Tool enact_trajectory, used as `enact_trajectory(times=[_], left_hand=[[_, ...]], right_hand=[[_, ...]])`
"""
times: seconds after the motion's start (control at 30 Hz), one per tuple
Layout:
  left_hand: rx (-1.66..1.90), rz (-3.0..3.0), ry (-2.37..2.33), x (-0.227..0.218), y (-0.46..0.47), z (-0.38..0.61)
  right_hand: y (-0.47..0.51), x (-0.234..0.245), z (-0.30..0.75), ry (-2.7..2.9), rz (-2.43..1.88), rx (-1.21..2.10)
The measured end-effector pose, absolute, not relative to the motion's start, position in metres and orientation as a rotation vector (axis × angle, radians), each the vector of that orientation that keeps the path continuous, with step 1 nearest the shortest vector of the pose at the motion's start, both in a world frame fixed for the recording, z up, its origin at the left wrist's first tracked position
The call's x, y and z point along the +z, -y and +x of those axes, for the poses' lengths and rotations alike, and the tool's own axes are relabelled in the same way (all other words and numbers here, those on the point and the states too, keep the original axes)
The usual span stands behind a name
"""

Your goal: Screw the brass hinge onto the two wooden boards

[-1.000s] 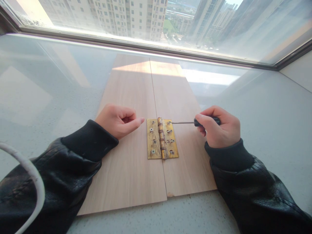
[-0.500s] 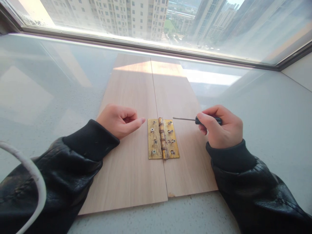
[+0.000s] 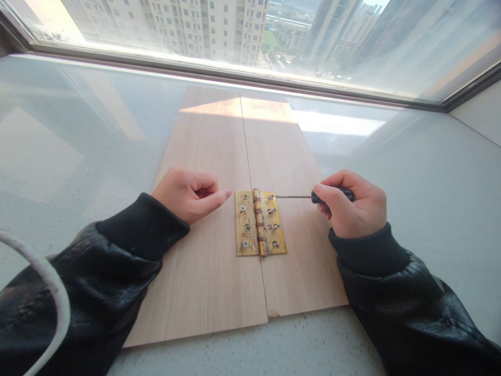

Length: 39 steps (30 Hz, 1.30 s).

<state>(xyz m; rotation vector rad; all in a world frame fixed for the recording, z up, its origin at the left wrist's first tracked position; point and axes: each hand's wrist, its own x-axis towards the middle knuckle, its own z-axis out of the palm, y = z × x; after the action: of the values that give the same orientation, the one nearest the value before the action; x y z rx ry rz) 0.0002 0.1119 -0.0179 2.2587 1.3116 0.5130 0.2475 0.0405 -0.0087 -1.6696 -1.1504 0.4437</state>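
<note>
My right hand [image 3: 354, 203] grips the black handle of a small screwdriver [image 3: 293, 197]. Its thin shaft points left, with the tip at the top screw [image 3: 271, 197] on the right leaf of a worn brass hinge [image 3: 260, 224]; whether the tip sits in the screw head I cannot tell. Several cross-head screws stand in both leaves, some of them tilted. The hinge lies across the seam between a left wooden board [image 3: 195, 271] and a right wooden board [image 3: 309, 261]. Curled into a loose fist, my left hand [image 3: 191, 196] rests on the left board, its thumb pointing at the hinge without touching it.
Both boards lie on a pale speckled sill [image 3: 219, 355] below a window frame [image 3: 219, 74]. A white cable [image 3: 58, 297] curves in front of my left sleeve. Tall buildings show through the glass.
The screwdriver tip has come down slightly, from beside the hinge's upper right corner to its top right screw. My left hand keeps its closed pose, and the view has shifted a little.
</note>
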Motion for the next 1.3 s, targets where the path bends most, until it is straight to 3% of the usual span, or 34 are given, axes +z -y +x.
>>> enact_trajectory(times=[1.3], left_hand=[[0.526,2.238,-1.271,-0.0173,-0.1110,-0.0003]], right_hand=[[-0.0410,-0.0075,0.2484,1.134,-1.660,0.408]])
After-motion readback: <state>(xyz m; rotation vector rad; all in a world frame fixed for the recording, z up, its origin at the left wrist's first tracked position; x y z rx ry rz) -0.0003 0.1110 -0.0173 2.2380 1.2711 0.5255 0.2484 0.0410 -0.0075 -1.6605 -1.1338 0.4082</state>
